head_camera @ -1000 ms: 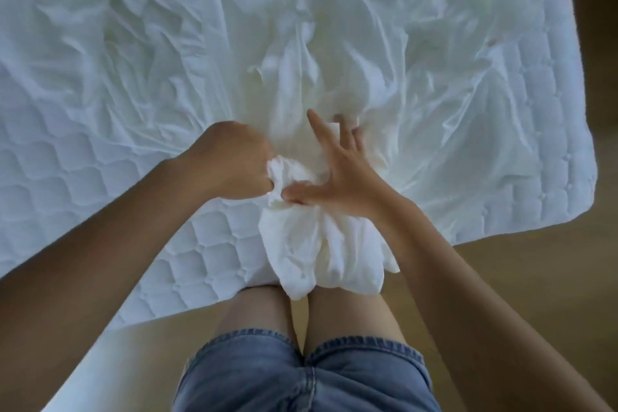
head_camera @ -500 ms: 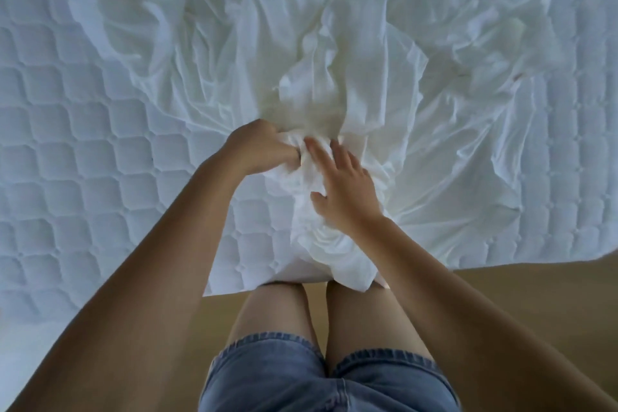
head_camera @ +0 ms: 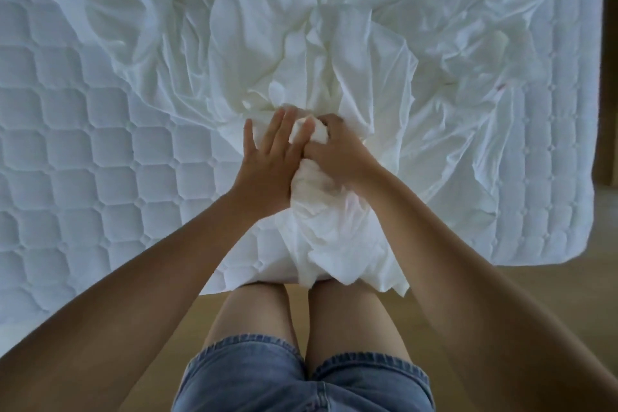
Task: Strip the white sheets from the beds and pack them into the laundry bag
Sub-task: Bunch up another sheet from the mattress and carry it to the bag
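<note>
— Where is the camera?
— On the person's head, facing forward and steeply down over the near edge of the mattress (head_camera: 83, 160).
— How near?
— Close. The left hand (head_camera: 267, 160) and right hand (head_camera: 337, 150) sit mid-frame on the white sheet (head_camera: 334, 43), and the denim shorts (head_camera: 267, 378) fill the bottom edge.
— Any other view?
— Just this one, wide-angled; the mattress rim bows at the right.

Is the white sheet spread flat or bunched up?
Bunched up: the right hand grips a gathered wad of the sheet, left hand flat on it.
</note>
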A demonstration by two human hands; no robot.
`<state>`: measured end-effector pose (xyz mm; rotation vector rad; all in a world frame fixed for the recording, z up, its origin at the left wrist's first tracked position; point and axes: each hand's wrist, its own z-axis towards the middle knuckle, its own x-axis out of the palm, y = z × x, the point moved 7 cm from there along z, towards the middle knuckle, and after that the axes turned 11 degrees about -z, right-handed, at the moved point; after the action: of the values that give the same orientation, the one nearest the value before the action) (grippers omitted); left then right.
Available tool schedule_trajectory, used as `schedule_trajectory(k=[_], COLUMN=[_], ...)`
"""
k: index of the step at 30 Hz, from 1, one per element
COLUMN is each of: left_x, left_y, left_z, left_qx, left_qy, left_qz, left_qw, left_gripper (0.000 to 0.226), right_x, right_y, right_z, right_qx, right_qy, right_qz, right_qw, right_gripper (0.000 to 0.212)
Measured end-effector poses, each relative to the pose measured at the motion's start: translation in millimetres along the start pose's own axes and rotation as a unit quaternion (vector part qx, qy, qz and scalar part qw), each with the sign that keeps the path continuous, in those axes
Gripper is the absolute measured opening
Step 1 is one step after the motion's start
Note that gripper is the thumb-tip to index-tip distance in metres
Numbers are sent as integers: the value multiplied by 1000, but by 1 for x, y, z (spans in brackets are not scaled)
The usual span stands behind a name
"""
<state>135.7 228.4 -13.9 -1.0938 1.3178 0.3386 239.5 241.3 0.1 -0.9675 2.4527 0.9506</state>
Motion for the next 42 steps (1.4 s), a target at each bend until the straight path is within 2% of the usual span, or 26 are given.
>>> schedule_trajectory(k=[2, 4, 7, 10, 12, 13, 15, 17, 19, 21, 23, 24, 26, 28, 29, 31, 33, 34, 35, 36, 39, 40, 42], left_x=[11, 21, 20, 15, 19, 16, 3, -8, -11, 0, 18, 24, 27, 24, 25, 26, 23, 21, 18, 14, 10, 10, 4], left_y=[9, 18, 20, 20, 27, 30, 30, 20, -1, -19, -21, -18, -8, -3, -7, -12, -11, -11, -11, -14, -21, -20, -14], left_z=[10, 18, 39, 64, 68, 67, 61, 50, 32, 18, 17, 22, 42, 61, 65, 72, 79, 83, 89, 95, 96, 90, 75], left_qx=[-11, -40, -76, -131, -172, -199, -224, -179, -86, 2, 3, -22, -75, -67, -26, 57, 31, -9, -26, -23, -12, -31, -92], left_qy=[41, 101, 136, 202, 244, 236, 170, 96, 64, 53, 99, 116, 111, 121, 112, 90, 150, 190, 196, 198, 243, 266, 288], left_qz=[4, -6, -64, -132, -151, -173, -199, -141, -58, 39, 95, 104, 70, 38, 36, 11, -24, -34, -31, -18, 10, -12, -66], left_qw=[999, 994, 986, 961, 942, 935, 939, 969, 993, 998, 991, 988, 989, 990, 993, 994, 988, 981, 980, 980, 970, 963, 951], left_gripper=[59, 44, 33, 35, 33, 36, 60, 82, 104, 126, 140, 138, 114, 94, 86, 68, 57, 53, 47, 39, 17, 17, 18], right_x=[-2, -1, 21, 35, 25, 20, 8, -1, -14, -32, -46, -49, -48, -45, -43, -46, -54, -54, -48, -39, -15, -17, -22], right_y=[-5, -3, -11, -29, -33, -33, -29, -25, -19, -13, -13, -16, -25, -37, -42, -47, -37, -30, -27, -27, -48, -52, -46], right_z=[-17, -41, -55, -44, -28, -19, 0, 16, 29, 40, 49, 52, 54, 50, 47, 33, 6, -10, -23, -31, -24, -19, -9], right_qx=[-18, -95, -174, -187, -164, -155, -141, -133, -135, -107, -52, -26, 26, 70, 79, 60, -28, -79, -119, -144, -130, -119, -114], right_qy=[-36, -100, -144, -175, -195, -192, -179, -149, -138, -129, -111, -91, -40, -16, -21, -86, -225, -287, -324, -329, -245, -227, -187], right_qz=[8, -101, -332, -445, -471, -472, -452, -420, -384, -327, -216, -149, -48, 12, 23, -30, -114, -160, -212, -267, -408, -431, -450], right_qw=[999, 985, 916, 858, 844, 846, 863, 885, 903, 930, 969, 984, 998, 997, 996, 994, 967, 941, 914, 894, 870, 865, 866], right_gripper=[76, 93, 122, 133, 125, 117, 94, 75, 64, 50, 39, 38, 38, 39, 44, 57, 69, 74, 82, 92, 122, 125, 116])
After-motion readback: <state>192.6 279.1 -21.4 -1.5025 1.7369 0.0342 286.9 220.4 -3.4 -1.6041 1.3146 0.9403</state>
